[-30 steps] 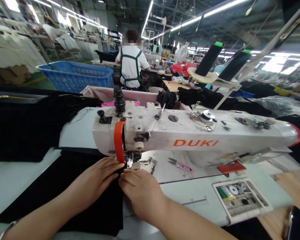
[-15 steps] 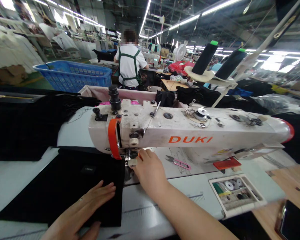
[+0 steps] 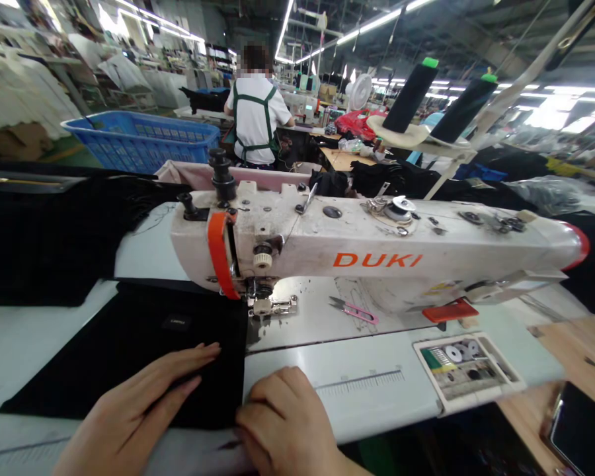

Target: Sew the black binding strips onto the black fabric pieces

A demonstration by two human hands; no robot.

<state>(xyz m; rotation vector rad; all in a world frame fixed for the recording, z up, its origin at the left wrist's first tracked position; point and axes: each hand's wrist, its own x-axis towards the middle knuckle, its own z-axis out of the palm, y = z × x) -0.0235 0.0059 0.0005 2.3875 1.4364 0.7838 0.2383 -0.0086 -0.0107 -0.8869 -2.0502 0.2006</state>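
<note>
A folded black fabric piece (image 3: pixel 129 357) with a small dark label (image 3: pixel 177 322) lies on the sewing machine's pale bed, its right edge by the presser foot (image 3: pixel 262 307). My left hand (image 3: pixel 149 403) rests on the fabric with its fingers stretched out flat. At the fabric's lower right edge, my right hand (image 3: pixel 287 420) has curled fingers that pinch the border; the fingertips are partly hidden. Above the cloth stands the white sewing machine (image 3: pixel 307 241) with an orange guard (image 3: pixel 220 256) at its needle end.
Pink thread snips (image 3: pixel 356 310) lie under the machine arm. A bobbin tray (image 3: pixel 469 370) is set into the table at right, near a phone (image 3: pixel 582 430). Black fabric (image 3: pixel 34 244) is piled at left. Beyond are a blue basket (image 3: pixel 143 142) and a person (image 3: pixel 258 122) facing away.
My right hand has left the presser foot area and come down toward me to the fabric's lower right edge. The left hand stays on the fabric, its thumb now closer to the fingers.
</note>
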